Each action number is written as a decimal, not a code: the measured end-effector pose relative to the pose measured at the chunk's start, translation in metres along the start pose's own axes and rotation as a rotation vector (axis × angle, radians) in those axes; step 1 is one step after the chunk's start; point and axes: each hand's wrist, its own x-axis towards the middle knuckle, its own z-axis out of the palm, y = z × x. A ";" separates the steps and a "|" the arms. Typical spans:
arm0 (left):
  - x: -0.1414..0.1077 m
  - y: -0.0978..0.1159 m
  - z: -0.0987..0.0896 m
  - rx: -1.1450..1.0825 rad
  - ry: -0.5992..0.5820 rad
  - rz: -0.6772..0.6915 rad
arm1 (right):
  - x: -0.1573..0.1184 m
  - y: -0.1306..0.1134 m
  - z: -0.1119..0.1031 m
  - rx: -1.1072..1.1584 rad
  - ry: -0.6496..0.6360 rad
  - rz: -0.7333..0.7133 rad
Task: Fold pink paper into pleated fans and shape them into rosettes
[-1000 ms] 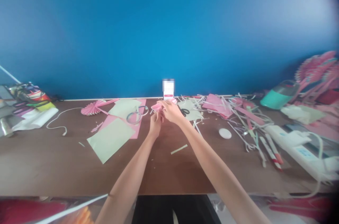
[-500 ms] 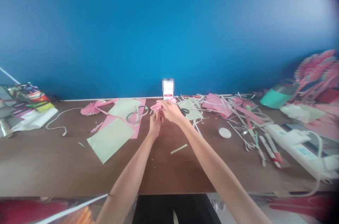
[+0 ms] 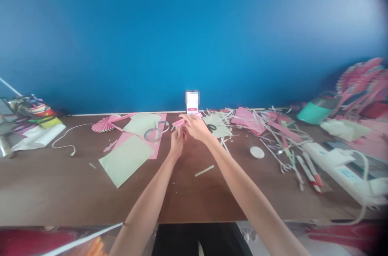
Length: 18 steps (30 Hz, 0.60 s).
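Both of my hands meet over the far middle of the brown table, around a piece of folded pink paper. My left hand grips it from below, fingers closed. From above and to the right, my right hand is closed on the same paper and covers much of it. Just behind them a phone stands upright against the blue wall. Left of my hands lie scissors on pink and pale green sheets. Dark scissor handles lie close to my right hand.
A pleated pink paper fan and a pale green sheet lie to the left. Paper scraps and strips heap up at the right, near a white disc, markers and a white power strip.
My hands stay in almost the same place. The pink paper has shifted slightly between my fingers, and a little more of its folds shows.
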 end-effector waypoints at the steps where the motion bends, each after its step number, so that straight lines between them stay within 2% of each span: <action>1: 0.000 0.000 0.000 0.002 0.000 0.001 | 0.000 0.000 -0.001 0.008 0.003 -0.005; 7: 0.000 -0.002 -0.001 0.016 -0.026 0.009 | -0.003 0.004 -0.006 0.055 -0.023 -0.019; 18: 0.001 -0.003 -0.001 -0.020 -0.056 -0.011 | -0.003 0.012 -0.006 -0.046 -0.040 -0.011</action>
